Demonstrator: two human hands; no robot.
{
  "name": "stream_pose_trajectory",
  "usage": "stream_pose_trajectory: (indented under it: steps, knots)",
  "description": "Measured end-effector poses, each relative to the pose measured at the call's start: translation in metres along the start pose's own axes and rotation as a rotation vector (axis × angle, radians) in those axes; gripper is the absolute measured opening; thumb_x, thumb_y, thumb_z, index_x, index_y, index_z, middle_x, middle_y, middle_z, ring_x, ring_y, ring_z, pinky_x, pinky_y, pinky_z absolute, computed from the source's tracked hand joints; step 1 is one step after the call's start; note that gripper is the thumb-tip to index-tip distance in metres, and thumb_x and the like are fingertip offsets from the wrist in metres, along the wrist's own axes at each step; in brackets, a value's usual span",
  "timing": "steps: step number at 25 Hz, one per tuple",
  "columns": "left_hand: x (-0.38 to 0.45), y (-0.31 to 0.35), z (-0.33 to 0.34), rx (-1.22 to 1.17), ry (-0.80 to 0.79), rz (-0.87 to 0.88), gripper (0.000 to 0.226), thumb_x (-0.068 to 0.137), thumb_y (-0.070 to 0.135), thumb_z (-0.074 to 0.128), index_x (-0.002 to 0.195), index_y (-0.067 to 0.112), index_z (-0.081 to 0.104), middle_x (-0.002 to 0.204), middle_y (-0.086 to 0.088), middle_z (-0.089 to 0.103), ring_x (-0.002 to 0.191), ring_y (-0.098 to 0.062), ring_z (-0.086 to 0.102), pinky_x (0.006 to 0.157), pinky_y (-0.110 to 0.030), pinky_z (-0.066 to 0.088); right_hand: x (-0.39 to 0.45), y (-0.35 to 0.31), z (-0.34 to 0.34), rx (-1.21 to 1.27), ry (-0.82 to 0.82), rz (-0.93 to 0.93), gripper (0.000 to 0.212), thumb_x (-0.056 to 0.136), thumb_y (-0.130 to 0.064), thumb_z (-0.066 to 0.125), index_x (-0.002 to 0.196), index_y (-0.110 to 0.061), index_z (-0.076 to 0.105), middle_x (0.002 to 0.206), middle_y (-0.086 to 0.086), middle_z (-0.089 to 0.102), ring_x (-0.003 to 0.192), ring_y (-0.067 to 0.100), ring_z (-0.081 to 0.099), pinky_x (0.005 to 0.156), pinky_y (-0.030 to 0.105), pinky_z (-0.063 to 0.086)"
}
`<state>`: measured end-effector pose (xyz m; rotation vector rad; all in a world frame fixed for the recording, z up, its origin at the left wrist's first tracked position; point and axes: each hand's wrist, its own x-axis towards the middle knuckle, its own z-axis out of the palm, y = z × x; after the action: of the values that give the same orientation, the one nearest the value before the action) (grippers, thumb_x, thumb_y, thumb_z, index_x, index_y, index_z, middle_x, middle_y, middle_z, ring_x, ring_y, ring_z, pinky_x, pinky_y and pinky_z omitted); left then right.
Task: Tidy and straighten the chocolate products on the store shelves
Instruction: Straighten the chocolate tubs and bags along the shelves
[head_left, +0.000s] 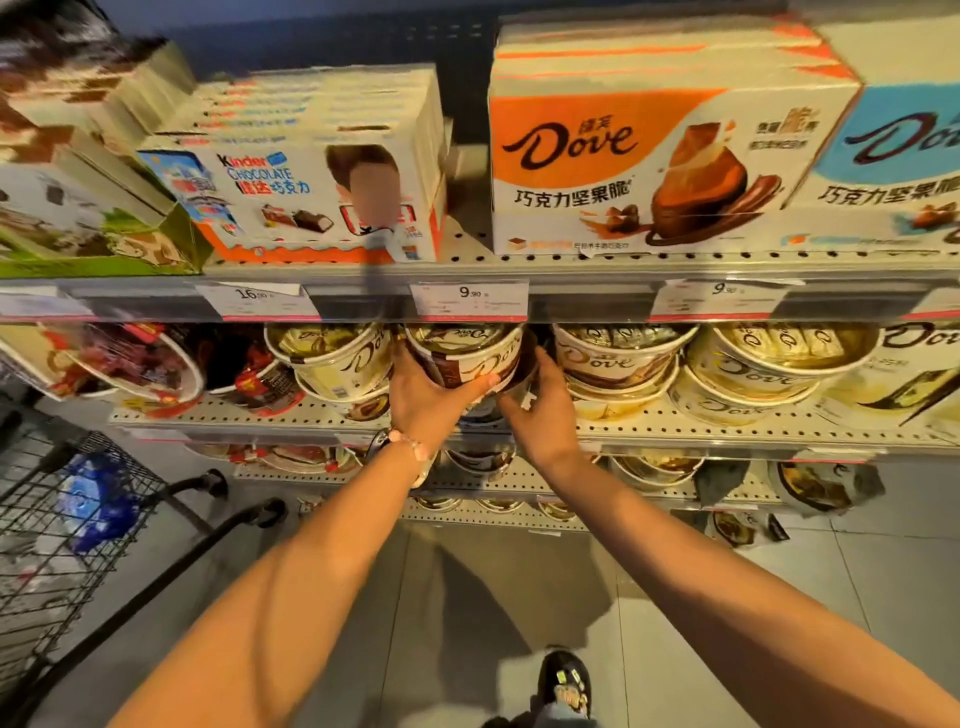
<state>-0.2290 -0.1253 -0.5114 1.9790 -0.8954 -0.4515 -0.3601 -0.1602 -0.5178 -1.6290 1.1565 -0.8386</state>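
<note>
Cardboard boxes fill the upper shelf (519, 262): from the 9 o'clock side, green-edged boxes (88, 228), a stack of Kinder Chocolate boxes (317, 171), then an orange Dove box (644, 156) and a blue one (893, 156) toward 3 o'clock. Below the price tags (469, 300), the middle shelf (727, 423) carries red-wrapped tubs (156, 364) at the left, cream Dove tubs (337, 358) next, and more stacked Dove tubs (623, 364) to the right. Between those stacks, just above frame centre, sits the brown-banded Dove tub (467, 358), tilted with its lid leaning toward the camera. The left hand (431, 400) cups it from about 7 o'clock, its grip closed round the lower wall with the thumb lying across the front. The right hand (545, 410) presses the tub's 4 o'clock side, fingers partly curled behind it; how far they wrap I cannot tell. The tub is likely a light, stiff paper or plastic cup with a thin clear lid, smooth enough to slide and easy to dent at the rim. Holding low on the wall with both palms, as here, seems the safest purchase for squaring it in its row, logo facing out. A wire trolley (62, 519) stands at 8 o'clock on the floor.
</note>
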Motion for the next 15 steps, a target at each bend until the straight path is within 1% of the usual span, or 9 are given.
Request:
stream_pose_trajectory:
  steps: [2, 4, 6, 7, 9, 11, 12, 14, 15]
  knots:
    - [0.008, -0.007, -0.009, 0.008, -0.076, 0.033, 0.105, 0.052, 0.042, 0.087, 0.137, 0.014, 0.031, 0.136, -0.005, 0.049, 0.125, -0.019, 0.046, 0.107, -0.034, 0.036, 0.002, 0.002, 0.004, -0.008, 0.012, -0.039, 0.057, 0.081, -0.005, 0.062, 0.134, -0.009, 0.042, 0.13, 0.004, 0.052, 0.122, 0.013, 0.046, 0.104, 0.021, 0.035]
    - [0.016, -0.011, -0.016, 0.003, -0.154, 0.034, 0.102, 0.054, 0.039, 0.086, 0.136, 0.014, 0.031, 0.135, -0.005, 0.049, 0.125, -0.019, 0.046, 0.107, -0.036, 0.037, 0.002, 0.005, 0.007, 0.017, 0.02, 0.01, 0.052, 0.085, -0.004, 0.057, 0.135, -0.007, 0.041, 0.128, -0.004, 0.048, 0.121, 0.008, 0.044, 0.102, 0.014, 0.031]
    - [0.021, -0.014, -0.023, -0.015, -0.195, 0.034, 0.093, 0.057, 0.033, 0.086, 0.133, 0.014, 0.037, 0.132, -0.004, 0.052, 0.122, -0.018, 0.049, 0.105, -0.032, 0.038, 0.002, 0.011, 0.008, 0.034, 0.094, 0.051, 0.045, 0.089, -0.004, 0.052, 0.133, -0.006, 0.044, 0.129, 0.001, 0.051, 0.118, 0.013, 0.049, 0.101, 0.02, 0.037]
    - [0.023, -0.015, -0.025, -0.024, -0.219, 0.049, 0.086, 0.059, 0.029, 0.085, 0.131, 0.013, 0.041, 0.13, -0.004, 0.054, 0.121, -0.018, 0.05, 0.102, -0.028, 0.038, 0.0, 0.011, 0.009, 0.04, 0.151, 0.073, 0.039, 0.089, -0.004, 0.051, 0.128, -0.005, 0.048, 0.125, 0.007, 0.055, 0.112, 0.018, 0.054, 0.097, 0.023, 0.041]
    - [0.022, -0.019, -0.028, -0.031, -0.259, 0.092, 0.078, 0.064, 0.027, 0.083, 0.13, 0.012, 0.044, 0.127, -0.001, 0.055, 0.12, -0.015, 0.05, 0.098, -0.019, 0.037, -0.001, 0.01, 0.013, 0.072, 0.273, 0.139, 0.022, 0.088, -0.001, 0.051, 0.11, -0.003, 0.054, 0.104, 0.011, 0.06, 0.091, 0.019, 0.058, 0.079, 0.017, 0.043]
    - [0.017, -0.02, -0.027, -0.061, -0.241, 0.114, 0.083, 0.064, 0.027, 0.083, 0.132, 0.013, 0.037, 0.125, 0.005, 0.052, 0.118, -0.009, 0.048, 0.096, -0.012, 0.036, 0.003, 0.008, 0.022, 0.112, 0.337, 0.251, 0.01, 0.09, -0.005, 0.053, 0.099, -0.003, 0.052, 0.092, 0.012, 0.06, 0.077, 0.017, 0.057, 0.069, 0.015, 0.043]
    - [0.014, -0.019, -0.025, -0.093, -0.191, 0.107, 0.092, 0.059, 0.028, 0.086, 0.133, 0.014, 0.033, 0.127, 0.005, 0.051, 0.118, -0.009, 0.048, 0.098, -0.015, 0.037, 0.007, 0.011, 0.029, 0.142, 0.34, 0.313, 0.012, 0.09, -0.01, 0.055, 0.099, -0.005, 0.049, 0.093, 0.015, 0.062, 0.077, 0.022, 0.059, 0.072, 0.022, 0.047]
    - [0.01, -0.015, -0.017, -0.168, -0.092, 0.068, 0.108, 0.046, 0.034, 0.09, 0.132, 0.014, 0.028, 0.131, -0.002, 0.048, 0.12, -0.013, 0.048, 0.102, -0.026, 0.039, 0.013, 0.014, 0.039, 0.232, 0.317, 0.447, 0.022, 0.089, -0.021, 0.057, 0.103, -0.009, 0.045, 0.096, 0.019, 0.065, 0.083, 0.035, 0.064, 0.08, 0.046, 0.052]
    - [0.01, -0.012, -0.013, -0.195, -0.06, 0.053, 0.111, 0.041, 0.035, 0.091, 0.13, 0.013, 0.028, 0.13, -0.005, 0.048, 0.12, -0.015, 0.048, 0.103, -0.027, 0.039, 0.014, 0.018, 0.043, 0.253, 0.287, 0.49, 0.027, 0.089, -0.025, 0.057, 0.108, -0.01, 0.046, 0.094, 0.017, 0.066, 0.083, 0.035, 0.065, 0.079, 0.052, 0.053]
